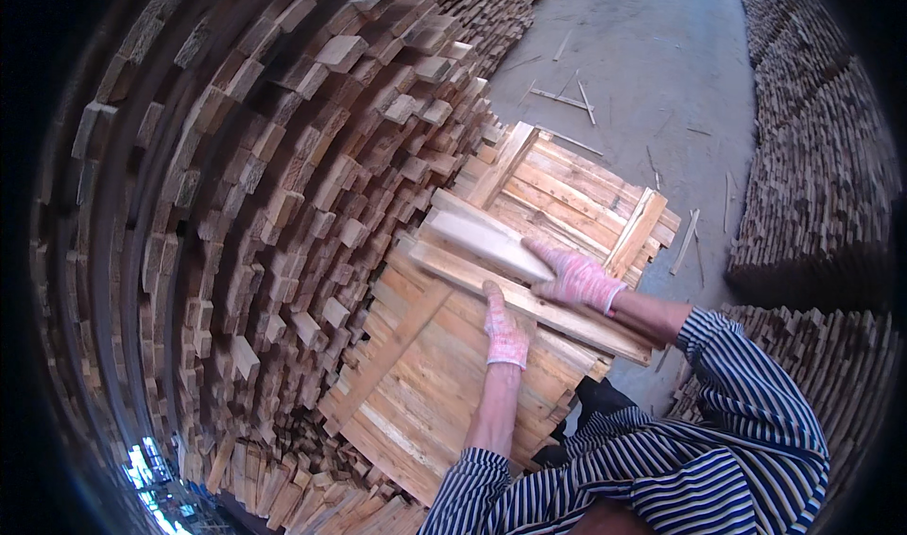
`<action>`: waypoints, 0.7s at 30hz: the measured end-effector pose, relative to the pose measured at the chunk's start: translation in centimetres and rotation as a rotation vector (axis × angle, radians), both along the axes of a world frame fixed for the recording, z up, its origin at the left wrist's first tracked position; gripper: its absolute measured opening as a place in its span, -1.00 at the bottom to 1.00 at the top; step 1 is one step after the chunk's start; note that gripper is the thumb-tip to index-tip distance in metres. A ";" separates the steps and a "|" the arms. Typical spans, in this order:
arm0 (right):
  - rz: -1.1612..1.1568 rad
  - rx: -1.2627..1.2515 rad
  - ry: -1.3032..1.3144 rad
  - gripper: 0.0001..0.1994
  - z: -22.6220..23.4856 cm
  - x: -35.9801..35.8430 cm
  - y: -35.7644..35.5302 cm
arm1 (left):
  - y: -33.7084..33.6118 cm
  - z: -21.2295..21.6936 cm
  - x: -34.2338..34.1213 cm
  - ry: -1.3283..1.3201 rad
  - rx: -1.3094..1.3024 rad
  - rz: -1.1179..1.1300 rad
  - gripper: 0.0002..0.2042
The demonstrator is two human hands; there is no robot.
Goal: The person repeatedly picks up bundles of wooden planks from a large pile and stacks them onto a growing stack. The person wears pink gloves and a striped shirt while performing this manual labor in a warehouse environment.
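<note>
Both my hands wear pink-and-white knit gloves. My right hand (578, 275) is closed round the near end of a pale wooden board (487, 244), slightly blurred. Just on the near side of it, a longer wooden plank (576, 316) lies slantwise, and my left hand (507, 335) grips its near edge; some of those fingers are hidden. Under the plank is a slatted wooden panel (416, 384) with a crosswise batten (392, 360). Farther off, more slats (562, 190) lie side by side between two battens, one of them on the right (635, 232).
A tall stack of wooden slats (312, 157), their ends jutting unevenly, rises close on my left. More stacked wood (812, 176) lines the right side. Between them runs a grey floor (642, 62) with scattered thin wood strips (567, 98). Loose wood pieces (283, 483) are heaped at the lower left.
</note>
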State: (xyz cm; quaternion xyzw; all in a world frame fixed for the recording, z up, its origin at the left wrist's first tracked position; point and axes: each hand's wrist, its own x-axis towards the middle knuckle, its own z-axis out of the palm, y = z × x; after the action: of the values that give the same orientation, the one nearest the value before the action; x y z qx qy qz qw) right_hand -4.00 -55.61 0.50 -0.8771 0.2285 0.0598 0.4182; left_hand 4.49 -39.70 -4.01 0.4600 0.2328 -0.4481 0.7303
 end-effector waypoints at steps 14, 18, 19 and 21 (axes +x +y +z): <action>0.097 -0.166 -0.160 -0.11 -2.7 5.9 -1.5 | 1.4 -3.9 1.3 -0.064 -0.215 0.112 -0.25; 0.200 0.103 -0.209 -0.19 -1.6 1.4 -0.5 | -2.4 0.0 1.2 -0.005 -0.416 -0.099 -0.22; 0.131 0.135 -0.212 -0.23 -0.6 1.3 -1.3 | -2.6 0.2 0.8 -0.163 -0.284 -0.153 -0.20; -0.012 0.139 -0.206 -0.34 0.2 1.9 -4.4 | -2.1 0.0 0.0 -0.651 0.044 -0.281 -0.14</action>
State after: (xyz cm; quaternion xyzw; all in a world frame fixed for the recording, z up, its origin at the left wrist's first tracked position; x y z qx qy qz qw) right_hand -2.13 -60.00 0.73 -0.8461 0.1847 -0.0174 0.4997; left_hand 4.48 -41.82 -4.02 0.6220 -0.0681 -0.3687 0.6874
